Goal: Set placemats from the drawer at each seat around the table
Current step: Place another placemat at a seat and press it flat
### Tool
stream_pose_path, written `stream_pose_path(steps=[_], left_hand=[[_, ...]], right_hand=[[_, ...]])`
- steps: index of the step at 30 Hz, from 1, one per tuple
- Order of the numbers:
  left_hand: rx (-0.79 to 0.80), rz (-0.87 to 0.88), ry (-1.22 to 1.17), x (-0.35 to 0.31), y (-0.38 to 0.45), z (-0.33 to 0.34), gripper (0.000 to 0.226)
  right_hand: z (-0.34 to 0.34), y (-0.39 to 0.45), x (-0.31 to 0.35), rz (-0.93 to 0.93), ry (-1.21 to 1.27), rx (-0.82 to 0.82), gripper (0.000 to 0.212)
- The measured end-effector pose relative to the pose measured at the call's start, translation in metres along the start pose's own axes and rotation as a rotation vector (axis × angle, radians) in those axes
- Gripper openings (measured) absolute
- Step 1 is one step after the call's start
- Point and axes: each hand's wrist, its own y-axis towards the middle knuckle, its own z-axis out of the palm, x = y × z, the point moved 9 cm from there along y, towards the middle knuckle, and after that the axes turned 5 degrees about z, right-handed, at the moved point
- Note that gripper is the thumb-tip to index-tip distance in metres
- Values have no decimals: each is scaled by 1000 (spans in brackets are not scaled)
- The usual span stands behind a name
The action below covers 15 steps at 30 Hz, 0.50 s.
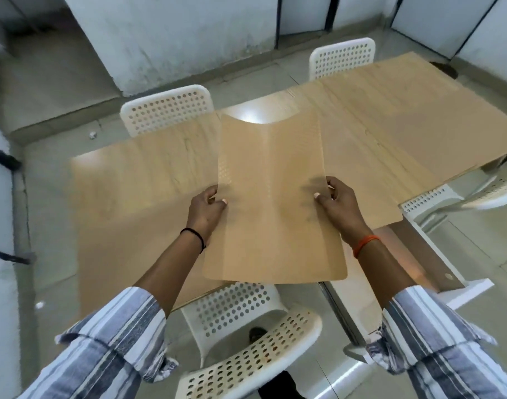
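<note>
A tan, flexible placemat (271,203) hangs above the light wooden table (131,191), bent into a shallow trough along its length. My left hand (207,211) pinches its left edge and my right hand (337,204) pinches its right edge, thumbs on top. The mat's near end reaches past the table's front edge, over a white perforated chair (240,335). I cannot tell whether it is one mat or a stack. No mat lies on the table.
White perforated chairs stand on the far side at the left (167,109) and the right (341,60); another chair (459,194) sits at the right side. A white table leg frame (445,272) shows at the right. Grey partition walls ring the tiled floor.
</note>
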Motion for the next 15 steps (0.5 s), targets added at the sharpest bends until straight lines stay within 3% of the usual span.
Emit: stream_pose_path(steps=[6,15], left_hand=[[-127,114,-120,-19,-57,-123,28],[-293,184,-171,9,-142,-342,23]], right_hand=[[90,-58,56,-86,24,75,24],[262,-166,102,-138,54,203,27]])
